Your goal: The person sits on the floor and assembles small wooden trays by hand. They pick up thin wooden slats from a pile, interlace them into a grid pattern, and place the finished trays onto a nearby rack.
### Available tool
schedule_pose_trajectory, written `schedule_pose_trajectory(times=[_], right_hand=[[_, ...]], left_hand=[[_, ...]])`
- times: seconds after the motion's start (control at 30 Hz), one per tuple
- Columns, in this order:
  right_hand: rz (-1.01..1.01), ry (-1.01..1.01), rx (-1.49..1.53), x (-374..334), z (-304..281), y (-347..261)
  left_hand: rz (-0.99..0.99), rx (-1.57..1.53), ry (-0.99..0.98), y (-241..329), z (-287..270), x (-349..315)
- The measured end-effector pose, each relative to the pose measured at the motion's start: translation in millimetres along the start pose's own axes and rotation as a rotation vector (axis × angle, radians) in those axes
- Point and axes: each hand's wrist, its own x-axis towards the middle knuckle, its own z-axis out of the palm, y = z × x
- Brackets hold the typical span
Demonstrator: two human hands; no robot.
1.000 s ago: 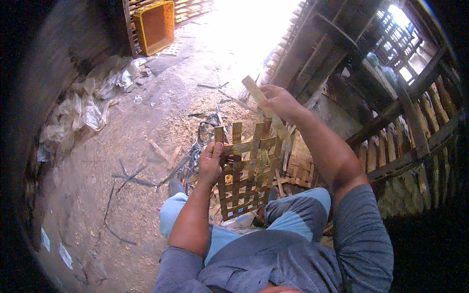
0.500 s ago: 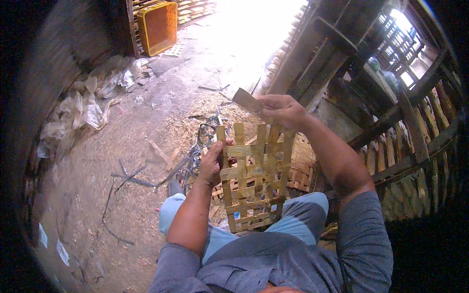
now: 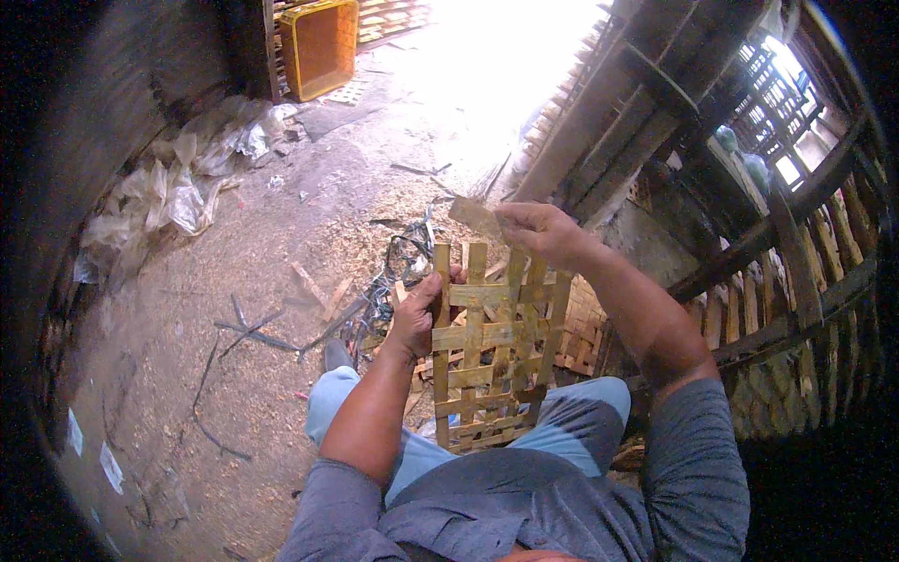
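Observation:
In front of my lap stands an open-weave bamboo panel [image 3: 464, 378], with upright strips poking out past its upper edge. My left hand [image 3: 417, 323] is closed on the panel's left side, its thumb against the outer upright strip. Above the panel's upper right part, my right hand [image 3: 545, 231] pinches a flat, broad, brownish strip [image 3: 475, 217] that points left over the upright ends. Whether that strip is bamboo or something else, I cannot tell. Part of another woven bamboo piece [image 3: 581, 328] shows behind the panel on the right.
Shavings [image 3: 375, 225] and tangled dark straps [image 3: 398, 258] lie on the floor beyond the panel. Crumpled clear plastic [image 3: 187, 201] is heaped by the left wall. A yellow-rimmed orange crate [image 3: 320, 51] stands at the back. Slatted timber framing [image 3: 787, 234] rises on the right.
My right hand has come down slightly toward the panel's top with the strip, which now tilts differently. The panel and my left hand have shifted slightly right in the view.

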Motion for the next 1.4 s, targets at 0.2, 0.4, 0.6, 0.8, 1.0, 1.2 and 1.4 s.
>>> schedule_pose_trajectory(times=[0.2,0.4,0.6,0.8,1.0,1.2,1.4], right_hand=[[-0.104,0.025,-0.196,-2.3,6.1,4.2],[0.04,-0.039,-0.192,-8.1,9.2,-9.0],[-0.063,-0.21,-0.203,-11.5,6.1,-3.2],[-0.053,-0.213,-0.221,-21.6,7.1,5.5],[-0.118,0.677,-0.056,-39.7,-36.8,1.7],[0.353,0.414,0.856,-46.4,13.2,73.2],[0.313,0.649,0.97,-60.3,59.3,111.5]], left_hand=[[-0.02,0.036,-0.025,-1.2,-0.9,-2.2],[-0.041,0.064,-0.017,-1.2,-1.2,-4.1],[-0.026,0.018,-0.048,-7.1,-0.4,-4.9],[-0.017,0.078,0.009,-13.8,8.4,-7.5],[0.275,0.152,0.034,6.7,-3.4,-1.2],[0.438,0.411,0.233,8.3,-21.6,17.2],[0.326,0.492,0.384,-2.3,10.8,-5.8]])
